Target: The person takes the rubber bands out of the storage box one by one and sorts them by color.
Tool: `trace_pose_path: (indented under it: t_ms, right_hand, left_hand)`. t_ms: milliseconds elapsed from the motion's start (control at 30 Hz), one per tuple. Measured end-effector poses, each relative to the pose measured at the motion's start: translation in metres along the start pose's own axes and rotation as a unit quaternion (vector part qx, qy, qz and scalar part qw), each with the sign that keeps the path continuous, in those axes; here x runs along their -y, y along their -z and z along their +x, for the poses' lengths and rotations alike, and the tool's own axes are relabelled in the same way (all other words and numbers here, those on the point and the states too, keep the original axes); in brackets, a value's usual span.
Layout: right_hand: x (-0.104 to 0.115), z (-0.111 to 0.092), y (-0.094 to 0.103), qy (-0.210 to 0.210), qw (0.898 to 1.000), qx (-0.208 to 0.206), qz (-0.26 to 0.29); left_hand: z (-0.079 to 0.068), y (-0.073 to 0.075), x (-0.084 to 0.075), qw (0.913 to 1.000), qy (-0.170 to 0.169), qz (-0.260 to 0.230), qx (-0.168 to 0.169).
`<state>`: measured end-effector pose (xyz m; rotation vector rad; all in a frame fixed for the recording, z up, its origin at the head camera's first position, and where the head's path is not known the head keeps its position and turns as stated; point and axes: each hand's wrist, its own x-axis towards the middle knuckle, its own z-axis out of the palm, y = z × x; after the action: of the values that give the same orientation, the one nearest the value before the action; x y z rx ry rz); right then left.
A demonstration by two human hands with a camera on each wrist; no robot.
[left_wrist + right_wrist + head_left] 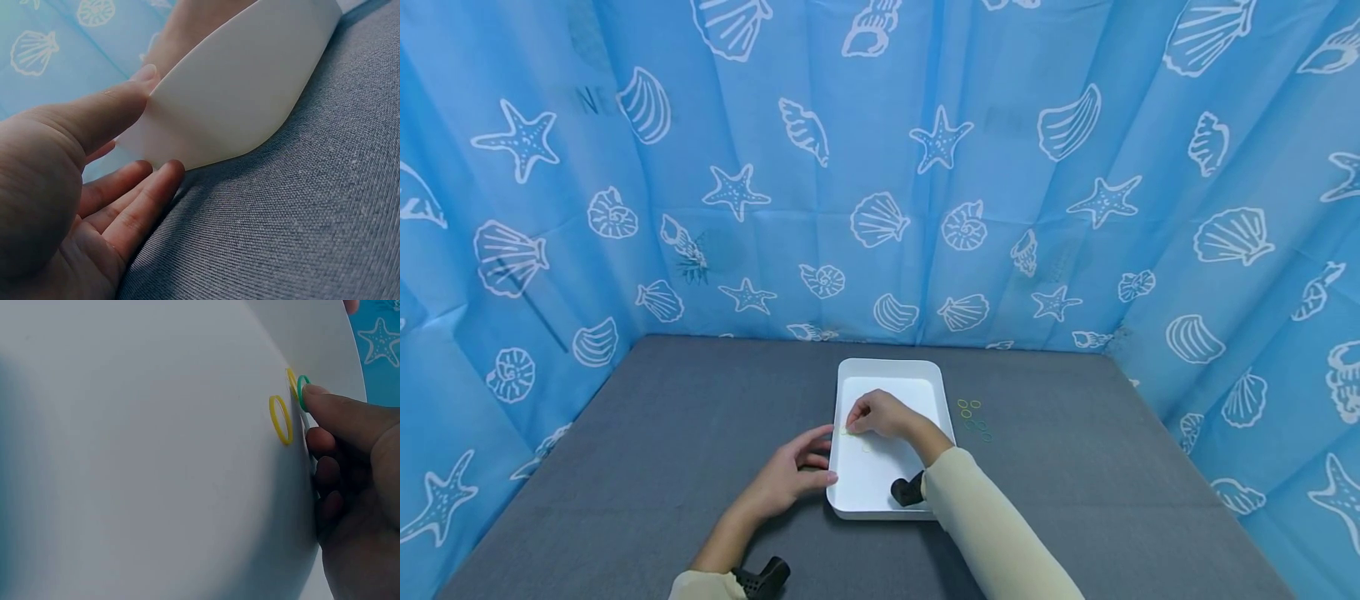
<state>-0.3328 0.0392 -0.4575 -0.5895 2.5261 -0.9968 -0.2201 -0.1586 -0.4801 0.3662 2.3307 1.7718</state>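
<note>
A white rectangular tray (891,483) rests on the grey cloth. Inside it, near the left wall, my right hand (880,414) pinches a small green rubber band (301,394) between thumb and fingers. Two yellow rubber bands lie close by: one yellow band (280,420) flat on the tray floor, the other yellow band (290,382) right beside the green one. My left hand (792,472) rests against the tray's left side. In the left wrist view its thumb (128,100) touches the rim, and its fairly straight fingers (140,209) reach the outer wall lower down.
Right of the tray, several loose bands lie on the cloth, among them a yellow band (975,404) and a green band (987,437). A blue curtain (865,167) with shell and starfish prints hangs behind and along both sides of the grey table (715,383).
</note>
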Motion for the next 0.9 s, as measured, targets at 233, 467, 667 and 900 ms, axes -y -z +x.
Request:
trace_pose_path:
  t_ms: [233,467,667,900]
  right_hand:
    - [0.001,-0.003,0.003,-0.002,1.0,-0.001,0.001]
    - [-0.001,-0.007,0.009,-0.007,1.0,-0.009,0.002]
    - [-0.005,-0.014,0.02,0.006,0.999,-0.032,-0.001]
    - [-0.002,-0.027,0.042,0.023,0.998,-0.06,-0.011]
  left_hand:
    - [0.001,0.0,0.006,0.9999,-0.013,-0.011,0.001]
    - [0.001,0.001,0.006,0.9999,-0.012,-0.007,0.001]
    - [0.001,0.0,0.005,1.0,-0.006,-0.006,0.001]
    - [0.001,0.0,0.004,0.9999,-0.007,-0.008,-0.005]
